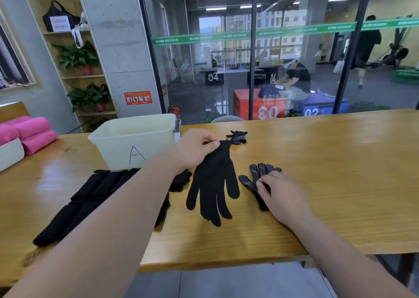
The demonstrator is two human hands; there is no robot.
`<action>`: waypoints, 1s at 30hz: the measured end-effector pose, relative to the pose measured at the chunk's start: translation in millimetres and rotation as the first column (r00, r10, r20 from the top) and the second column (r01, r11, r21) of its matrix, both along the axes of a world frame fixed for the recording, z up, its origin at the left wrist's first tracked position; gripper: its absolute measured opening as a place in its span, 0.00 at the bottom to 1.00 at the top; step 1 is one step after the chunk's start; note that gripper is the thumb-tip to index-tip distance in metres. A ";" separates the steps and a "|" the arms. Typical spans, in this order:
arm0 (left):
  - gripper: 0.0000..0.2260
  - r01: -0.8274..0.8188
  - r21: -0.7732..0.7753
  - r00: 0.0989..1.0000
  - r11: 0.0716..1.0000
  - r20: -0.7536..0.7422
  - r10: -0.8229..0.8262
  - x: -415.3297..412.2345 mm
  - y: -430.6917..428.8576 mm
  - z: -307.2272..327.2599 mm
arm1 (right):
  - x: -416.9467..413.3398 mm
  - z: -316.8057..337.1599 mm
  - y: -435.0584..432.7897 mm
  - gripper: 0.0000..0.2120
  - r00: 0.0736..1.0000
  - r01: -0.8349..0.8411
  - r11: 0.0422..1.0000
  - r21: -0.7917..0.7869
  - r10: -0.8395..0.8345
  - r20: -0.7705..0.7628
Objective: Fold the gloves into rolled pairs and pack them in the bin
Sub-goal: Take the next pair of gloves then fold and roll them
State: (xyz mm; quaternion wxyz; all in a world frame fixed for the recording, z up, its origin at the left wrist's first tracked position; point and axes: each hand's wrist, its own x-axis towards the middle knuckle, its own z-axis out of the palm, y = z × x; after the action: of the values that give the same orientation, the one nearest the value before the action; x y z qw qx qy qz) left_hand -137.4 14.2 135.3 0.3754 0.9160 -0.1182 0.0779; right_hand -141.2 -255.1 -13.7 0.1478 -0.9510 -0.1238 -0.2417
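A plain black knit glove (214, 184) hangs fingers down over the wooden table (328, 173). My left hand (196, 149) pinches its cuff. To its right a black glove with white grip dots (257, 176) lies flat, fingers pointing away, and my right hand (280, 194) rests on its cuff end with the fingers curled. Another dotted glove (237, 137) lies crumpled farther back. A cream plastic bin (133, 142) marked "A" stands at the left, with nothing visible inside. Several more black gloves (90, 197) lie in front of it, partly under my left forearm.
Pink rolled towels (31, 132) and a white woven basket (10, 153) sit at the table's far left. A glass wall runs behind the table, with people beyond it. The table's near edge is just below my forearms.
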 end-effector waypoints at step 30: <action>0.22 -0.032 0.515 0.991 0.856 0.127 -0.040 -37.9 -17.6 -114.1 | 0.2 3.9 -2.4 0.12 0.998 -0.051 0.998 0.039 0.052 -0.019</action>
State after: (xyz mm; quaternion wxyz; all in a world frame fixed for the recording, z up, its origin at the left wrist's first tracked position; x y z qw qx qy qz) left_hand -175.4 -3.3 21.2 0.1076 0.9755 -0.1614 0.1037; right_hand -141.0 -257.5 -9.8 0.1735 -0.9468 -0.1422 -0.2306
